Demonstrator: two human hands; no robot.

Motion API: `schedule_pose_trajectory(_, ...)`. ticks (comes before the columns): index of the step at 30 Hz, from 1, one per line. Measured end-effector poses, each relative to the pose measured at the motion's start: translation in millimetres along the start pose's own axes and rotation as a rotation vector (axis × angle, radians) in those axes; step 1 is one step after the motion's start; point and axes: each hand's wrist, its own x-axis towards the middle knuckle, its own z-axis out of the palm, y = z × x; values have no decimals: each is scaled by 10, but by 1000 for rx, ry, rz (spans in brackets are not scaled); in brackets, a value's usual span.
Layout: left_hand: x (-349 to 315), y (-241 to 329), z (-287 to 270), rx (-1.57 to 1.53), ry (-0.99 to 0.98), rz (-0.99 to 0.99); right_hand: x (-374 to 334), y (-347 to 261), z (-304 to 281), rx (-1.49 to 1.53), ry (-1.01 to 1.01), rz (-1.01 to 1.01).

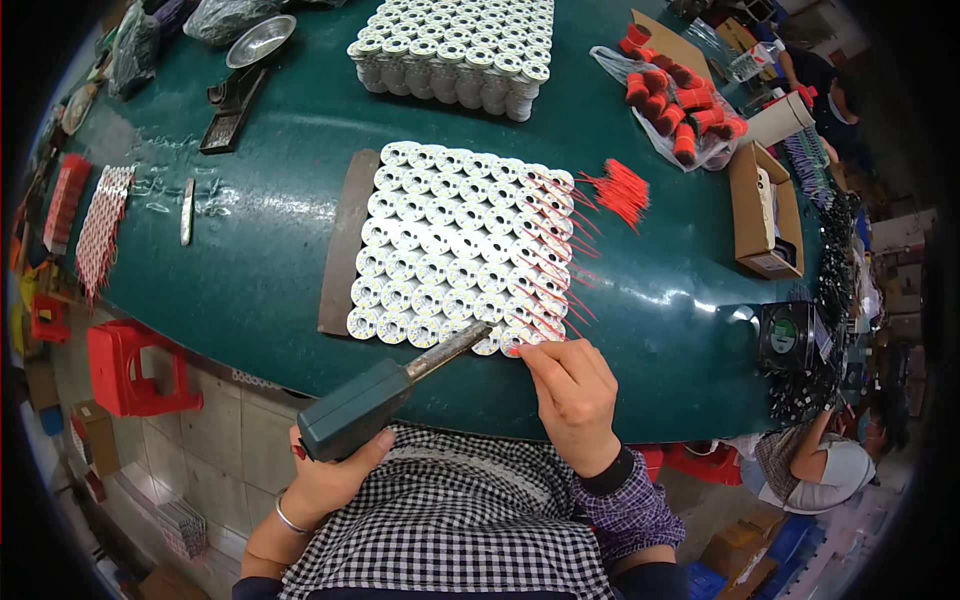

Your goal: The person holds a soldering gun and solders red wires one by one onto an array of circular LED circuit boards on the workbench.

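Note:
My left hand (335,470) is wrapped round a dark green soldering gun (355,410). Its metal barrel points up and to the right, with the tip over the near edge of a block of round white LED boards (440,245). At the block's near right corner, my right hand (575,395) pinches a thin red wire, mostly hidden by the fingers, against a board. Other short red wires (555,255) lie slantwise over the right-hand columns and stick out past the edge. A flat grey-brown strip (348,240) runs along the block's left side.
Loose red wires (622,193) lie right of the block. Stacked boards (450,70) stand behind it. Red wire bundles (690,110) sit in a plastic bag at back right, near a cardboard box (767,215). A metal dish (260,42) is at back left; a red stool (140,367) stands below.

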Motion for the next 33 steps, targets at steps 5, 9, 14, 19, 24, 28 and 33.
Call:
schedule_pose_trajectory(5,36,57,-9,151,-91,105,-29,-8,37,-5,-26,1)
schedule_pose_trajectory(9,69,63,22,230,-145,190,-38,-9,45,-21,-44,-3)
schedule_pose_trajectory(14,106,55,57,287,-159,304,-31,-23,32,-19,-56,-3)
schedule_pose_trajectory(19,117,60,63,288,-168,298,-38,-18,24,-25,-83,2)
schedule_pose_trajectory(24,121,83,52,311,-183,287,-53,-18,34,-37,-81,-7)
schedule_pose_trajectory(28,124,66,62,322,-162,316,-56,-27,31,-40,-86,-7)
schedule_pose_trajectory(33,51,-63,-11,325,-126,318,-54,-35,24,-51,-99,-9)
